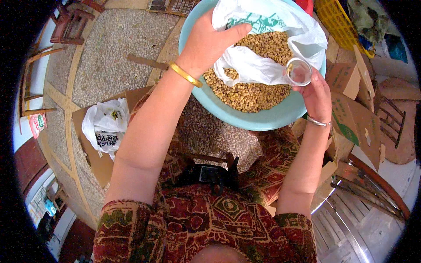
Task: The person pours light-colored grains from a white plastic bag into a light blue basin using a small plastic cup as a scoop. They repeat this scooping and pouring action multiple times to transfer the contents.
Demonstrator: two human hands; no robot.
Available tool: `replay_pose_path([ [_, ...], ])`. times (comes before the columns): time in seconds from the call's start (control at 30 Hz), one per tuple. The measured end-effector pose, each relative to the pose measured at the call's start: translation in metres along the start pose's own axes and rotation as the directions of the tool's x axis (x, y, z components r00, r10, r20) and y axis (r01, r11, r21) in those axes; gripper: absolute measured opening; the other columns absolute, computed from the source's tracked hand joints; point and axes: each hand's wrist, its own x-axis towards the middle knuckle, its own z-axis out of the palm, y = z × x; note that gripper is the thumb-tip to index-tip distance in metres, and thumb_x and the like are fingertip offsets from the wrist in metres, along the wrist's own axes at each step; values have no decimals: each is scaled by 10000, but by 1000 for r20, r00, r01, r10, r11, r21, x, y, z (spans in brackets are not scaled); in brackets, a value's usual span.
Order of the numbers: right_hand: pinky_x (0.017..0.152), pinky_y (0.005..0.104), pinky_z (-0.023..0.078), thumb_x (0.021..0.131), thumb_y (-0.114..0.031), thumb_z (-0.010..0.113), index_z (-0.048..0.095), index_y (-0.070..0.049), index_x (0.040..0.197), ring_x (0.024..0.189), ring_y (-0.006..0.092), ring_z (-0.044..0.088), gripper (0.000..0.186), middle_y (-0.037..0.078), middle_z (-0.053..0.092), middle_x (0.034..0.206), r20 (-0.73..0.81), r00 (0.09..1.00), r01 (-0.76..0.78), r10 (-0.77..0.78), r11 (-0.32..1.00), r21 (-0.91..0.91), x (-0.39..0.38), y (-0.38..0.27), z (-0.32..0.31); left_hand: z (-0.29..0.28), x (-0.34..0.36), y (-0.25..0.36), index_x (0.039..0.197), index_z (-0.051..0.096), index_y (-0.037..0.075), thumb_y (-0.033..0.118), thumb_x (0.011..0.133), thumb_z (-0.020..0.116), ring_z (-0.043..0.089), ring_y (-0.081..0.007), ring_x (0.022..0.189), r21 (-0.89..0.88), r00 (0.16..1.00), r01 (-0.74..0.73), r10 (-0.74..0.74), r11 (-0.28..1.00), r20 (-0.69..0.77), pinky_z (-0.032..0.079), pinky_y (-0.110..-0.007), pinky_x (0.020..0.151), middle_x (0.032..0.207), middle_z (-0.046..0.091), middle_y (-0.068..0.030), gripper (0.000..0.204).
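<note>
A round light-blue basin point(245, 122) holds many tan-brown beans or kernels point(245, 96). Over and among them lies a white plastic bag point(258, 68) with green print, its mouth open and more of the kernels showing inside. My left hand point(209, 41), with a gold bangle at its wrist, grips the bag's left edge; the thumb lies across the plastic and the other fingers are mostly hidden. At the basin's right side my right hand point(315, 93) holds a small clear plastic cup point(299, 72) by its side, close against the bag. A few kernels seem to be in the cup.
Cardboard boxes point(357, 125) stand right of the basin, with a yellow plastic crate point(340, 26) beyond. Left of my legs, another white bag point(106, 125) rests on cardboard. A small wooden stool point(72, 26) is at the far left, and a wooden stick lies beside the basin.
</note>
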Motion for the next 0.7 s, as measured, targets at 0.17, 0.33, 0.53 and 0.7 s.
replay_pose_path([
  [0.17, 666, 244, 498, 832, -246, 629, 506, 27, 1173, 767, 122, 574, 454, 62, 599, 936, -225, 969, 66, -99, 986, -150, 16, 10, 15, 0, -4, -16, 1056, 591, 7, 191, 802, 666, 561, -97, 844, -193, 998, -36, 43, 980, 35, 470, -258, 745, 958, 618, -29, 322],
  [0.33, 704, 258, 504, 722, -125, 727, 553, -53, 1134, 854, 135, 565, 453, 65, 558, 1021, -140, 842, 266, -522, 625, -734, 29, 26, 28, -1, -4, -13, 1084, 576, 9, 197, 816, 654, 556, -98, 861, -295, 997, -19, 41, 955, 68, 464, -254, 766, 977, 611, -30, 336],
  [0.53, 900, 361, 432, 605, -39, 745, 563, -95, 1106, 1055, 305, 507, 536, 123, 532, 1136, 200, 745, 410, -637, 199, -890, 30, 25, 47, -4, -7, -8, 1108, 558, 7, 220, 830, 640, 541, -94, 898, -112, 992, -68, 80, 991, 102, 455, -247, 785, 994, 601, -34, 360],
  [0.7, 896, 348, 436, 600, -16, 742, 561, -92, 1115, 1061, 310, 506, 552, 136, 526, 1148, 240, 680, 453, -693, 140, -880, 26, 22, 53, -4, -6, -9, 1108, 554, 5, 238, 833, 638, 539, -95, 897, -106, 991, -80, 91, 991, 103, 451, -245, 788, 996, 599, -37, 370],
])
